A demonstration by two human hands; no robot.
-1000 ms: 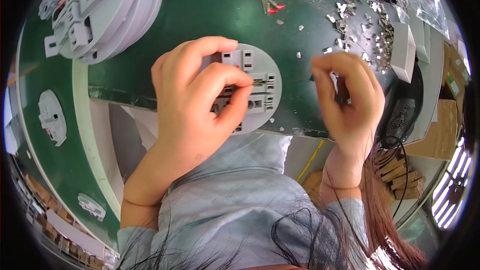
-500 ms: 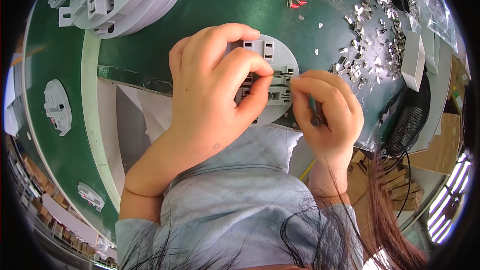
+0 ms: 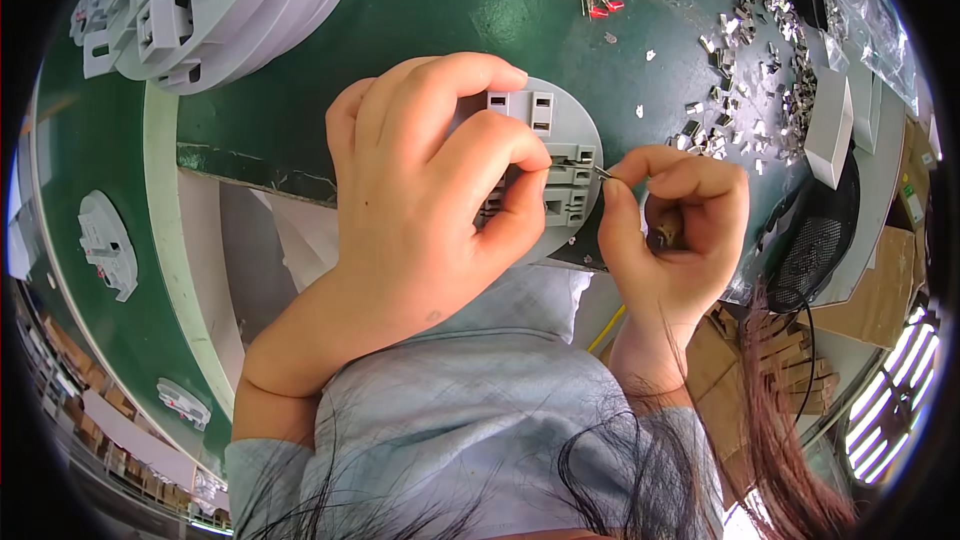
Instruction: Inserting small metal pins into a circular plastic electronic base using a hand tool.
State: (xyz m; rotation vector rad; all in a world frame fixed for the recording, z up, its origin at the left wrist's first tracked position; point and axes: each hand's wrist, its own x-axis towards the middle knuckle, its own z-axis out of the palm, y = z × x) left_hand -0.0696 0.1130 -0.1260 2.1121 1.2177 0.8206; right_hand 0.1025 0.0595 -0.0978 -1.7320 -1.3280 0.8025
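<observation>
A round light-grey plastic base (image 3: 575,120) with raised slots and terminals lies at the edge of the green table, in front of me. My left hand (image 3: 430,160) arches over its left side, thumb and forefinger pinched together at the middle terminals. What they pinch is hidden. To the right of the base, my right hand (image 3: 680,210) holds a thin metal lead (image 3: 601,172) between thumb and forefinger, at the base's right rim. Something dark (image 3: 664,232) shows partly inside the curled fingers of that hand; its kind cannot be made out.
Red LEDs (image 3: 600,12) with long leads lie scattered at the back. Many small metal clips (image 3: 745,90) spread at the right, beside a white box (image 3: 828,125) and a black mesh holder (image 3: 815,240). Stacked grey bases (image 3: 250,0) stand back left; another base (image 3: 107,245) lies far left.
My right hand has drawn slightly right, away from the terminals, and turned so its curled fingers show, with the thin lead now visible. My left hand keeps its pinch. The view has shifted a little.
</observation>
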